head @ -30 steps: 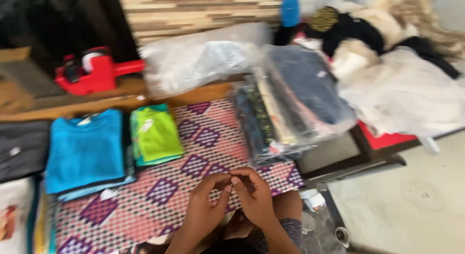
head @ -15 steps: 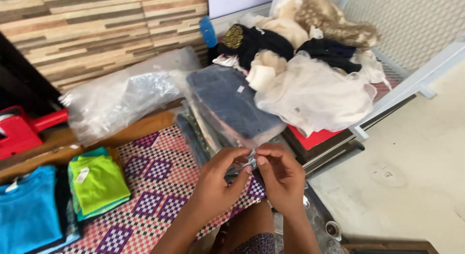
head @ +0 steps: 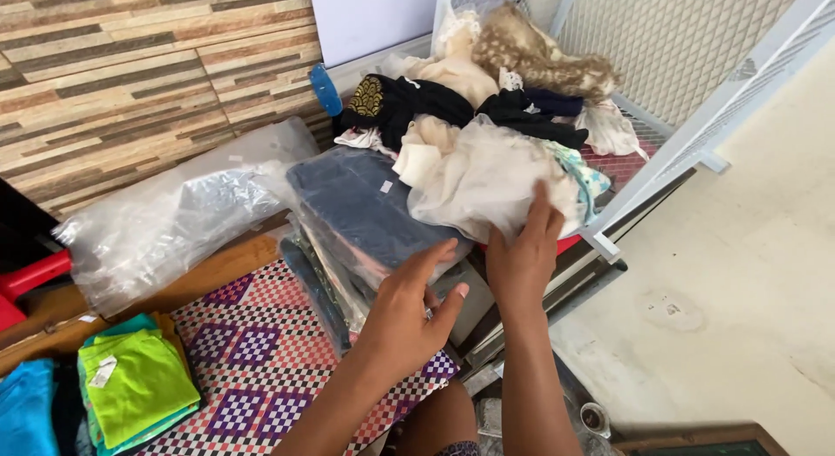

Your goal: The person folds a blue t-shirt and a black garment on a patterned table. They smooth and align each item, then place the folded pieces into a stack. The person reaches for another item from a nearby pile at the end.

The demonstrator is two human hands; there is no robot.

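Nearest to you, your left hand (head: 409, 321) hung open with the fingers spread, holding nothing, its fingertips just touching the edge of the stack of bagged clothes (head: 365, 217). That stack, with dark blue cloth on top inside clear plastic, leaned at the far edge of the patterned mat (head: 261, 360). Your right hand (head: 520, 256) reached a little farther, its fingers laid flat against the underside of the cream cloth (head: 487, 182); you pressed on it, but whether you gripped it cannot be told. On the mat to your left lay a folded green shirt (head: 135, 382) and, at the frame's edge, a blue shirt (head: 22, 408).

Beyond the stack, a heap of empty plastic bags (head: 174, 217) rested against the wood-striped wall (head: 130, 73). The cream cloth sat at the front of a loose pile on a red tray (head: 622, 164), with black garments (head: 417, 103) behind it and a tan spotted piece (head: 531, 60) on top, close to the white mesh panel (head: 670, 38).
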